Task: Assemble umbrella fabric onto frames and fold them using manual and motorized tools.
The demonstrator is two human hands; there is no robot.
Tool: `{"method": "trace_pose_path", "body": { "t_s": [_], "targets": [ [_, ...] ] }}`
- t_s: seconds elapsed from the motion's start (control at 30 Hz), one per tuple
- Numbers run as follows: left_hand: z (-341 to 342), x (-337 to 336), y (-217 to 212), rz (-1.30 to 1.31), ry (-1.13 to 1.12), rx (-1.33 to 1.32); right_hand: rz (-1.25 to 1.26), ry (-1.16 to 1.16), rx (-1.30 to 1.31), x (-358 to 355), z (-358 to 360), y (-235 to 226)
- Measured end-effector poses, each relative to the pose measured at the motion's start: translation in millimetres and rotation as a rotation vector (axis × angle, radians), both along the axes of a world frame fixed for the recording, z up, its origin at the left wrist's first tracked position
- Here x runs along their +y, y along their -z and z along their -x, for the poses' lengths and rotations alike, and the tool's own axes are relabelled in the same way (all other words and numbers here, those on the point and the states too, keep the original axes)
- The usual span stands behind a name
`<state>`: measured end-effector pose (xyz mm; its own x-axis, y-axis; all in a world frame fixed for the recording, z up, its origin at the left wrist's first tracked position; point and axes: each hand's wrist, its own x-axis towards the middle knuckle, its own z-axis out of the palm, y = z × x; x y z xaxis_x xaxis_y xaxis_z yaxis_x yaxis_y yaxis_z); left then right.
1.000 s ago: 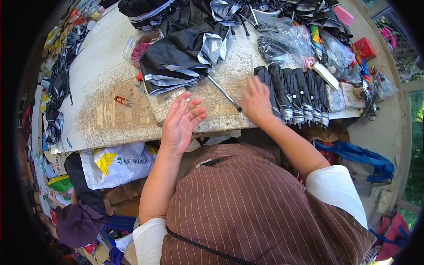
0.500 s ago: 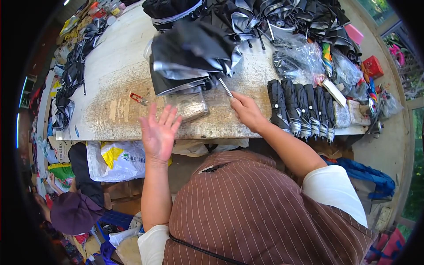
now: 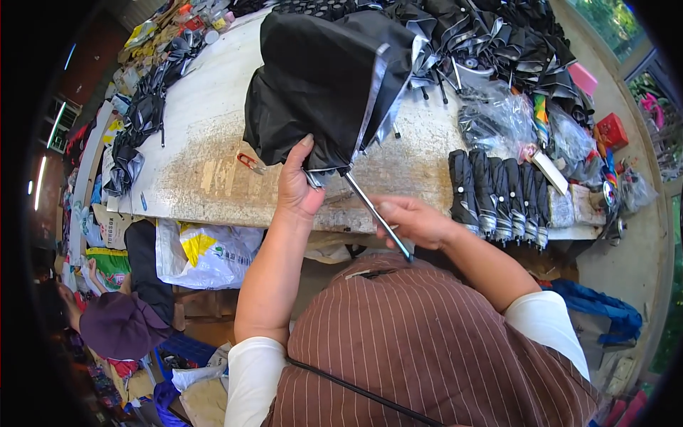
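A black umbrella [image 3: 313, 78] with a silver lining is partly folded over the table, its canopy bunched and its metal shaft slanting down toward my apron. My left hand [image 3: 299, 181] is closed on the lower left of the canopy, thumb on top of the black cloth. At the shaft, my right hand [image 3: 416, 219] has its fingers curled loosely about the bare metal, and the shaft's lower end sticks out below it. Left of the canopy, red-handled thread snips [image 3: 250, 164] lie on the worn table top.
Several folded black umbrellas [image 3: 498, 192] lie in a row at the right. Behind them are clear plastic bags [image 3: 498, 117] and a heap of black umbrellas [image 3: 491, 35]. More line the left edge of the table [image 3: 206, 121]. A person in a purple hat [image 3: 121, 324] is at lower left.
My left hand, open and raised before, now grips the canopy. The umbrella has been turned, its shaft now pointing toward me, and my right hand has come lower and nearer.
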<state>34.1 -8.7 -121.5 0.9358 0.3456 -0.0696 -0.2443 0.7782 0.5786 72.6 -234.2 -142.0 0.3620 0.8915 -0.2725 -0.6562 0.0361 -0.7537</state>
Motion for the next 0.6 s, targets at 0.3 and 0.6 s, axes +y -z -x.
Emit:
{"method": "trace_pose_path", "body": {
  "t_s": [0.3,0.6],
  "targets": [
    [-17.8,-47.1,-20.6,-0.749,-0.254,-0.004,-0.272,0.022,-0.121,7.6,-59.6,-21.4],
    [-0.7,-49.6,-1.5,-1.653,-0.407,-0.250,-0.190,0.262,-0.575,24.2,-18.3,-27.9]
  ]
}}
